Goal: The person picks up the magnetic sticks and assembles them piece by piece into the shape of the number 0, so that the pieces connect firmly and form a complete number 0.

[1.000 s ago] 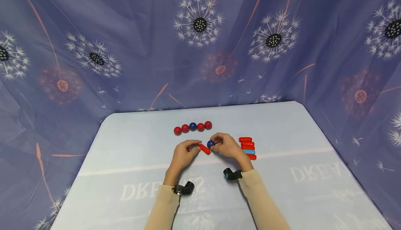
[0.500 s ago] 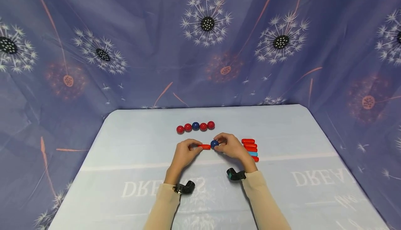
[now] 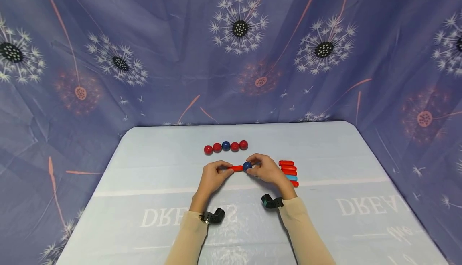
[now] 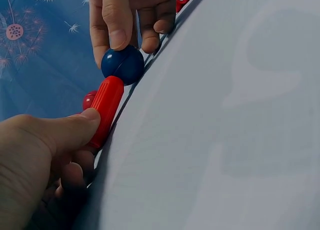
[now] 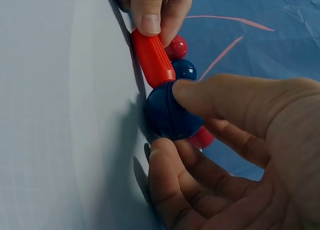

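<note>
My left hand (image 3: 213,176) pinches a ribbed red rod (image 4: 108,107) near one end, between thumb and fingers. At the other side my right hand (image 3: 266,170) holds a glossy blue ball (image 5: 167,112) with a seam around it, thumb on top and fingertips beneath. The rod's free end meets the ball's surface in both wrist views, and the two lie in one line from left to right in the head view. Part of the rod's far end is hidden under the left thumb and fingers.
Behind the hands, several balls stand in a row, red ones (image 3: 208,150) with a blue ball (image 3: 225,146) in the middle. Right of the right hand lies a stack of red rods (image 3: 288,168) with a light blue rod (image 3: 292,178) among them. A pale cloth covers the table (image 3: 151,164).
The red rod has turned from slanting toward me to nearly level, and its end has come up against the blue ball. Over the last half second both hands barely move.
</note>
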Motion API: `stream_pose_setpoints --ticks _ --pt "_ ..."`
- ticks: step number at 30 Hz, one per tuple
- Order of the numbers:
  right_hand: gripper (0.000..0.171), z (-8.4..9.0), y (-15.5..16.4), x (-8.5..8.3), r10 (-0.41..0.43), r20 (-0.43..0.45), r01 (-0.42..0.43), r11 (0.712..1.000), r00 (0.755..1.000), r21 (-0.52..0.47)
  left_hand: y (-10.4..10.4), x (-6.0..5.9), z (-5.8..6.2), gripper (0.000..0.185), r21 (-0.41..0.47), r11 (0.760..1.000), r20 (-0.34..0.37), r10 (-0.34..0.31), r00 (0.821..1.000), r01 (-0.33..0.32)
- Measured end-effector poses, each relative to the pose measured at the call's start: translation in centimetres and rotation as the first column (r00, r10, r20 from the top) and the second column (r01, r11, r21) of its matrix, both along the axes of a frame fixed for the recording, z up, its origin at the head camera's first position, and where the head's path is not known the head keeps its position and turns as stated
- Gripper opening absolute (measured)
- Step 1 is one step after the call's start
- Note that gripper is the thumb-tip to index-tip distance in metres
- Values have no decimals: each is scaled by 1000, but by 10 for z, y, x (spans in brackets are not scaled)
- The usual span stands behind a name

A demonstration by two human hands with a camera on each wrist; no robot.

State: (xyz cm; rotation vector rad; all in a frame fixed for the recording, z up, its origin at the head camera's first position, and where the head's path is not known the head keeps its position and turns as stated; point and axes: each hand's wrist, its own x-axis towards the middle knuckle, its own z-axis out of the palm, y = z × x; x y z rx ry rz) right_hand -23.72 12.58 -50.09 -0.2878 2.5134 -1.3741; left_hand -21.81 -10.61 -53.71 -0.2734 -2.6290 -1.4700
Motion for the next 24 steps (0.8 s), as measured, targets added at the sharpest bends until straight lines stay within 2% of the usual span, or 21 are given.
stream_pose_setpoints --ticks 11,24 --pt "28 1 -1 0 6 -42 -5 1000 999 11 2 -1 0 13 2 1000 -25 1 1000 -1" --pt "28 1 2 1 -33 -24 34 999 999 28 1 -1 -2 14 16 1000 -31 17 999 -17"
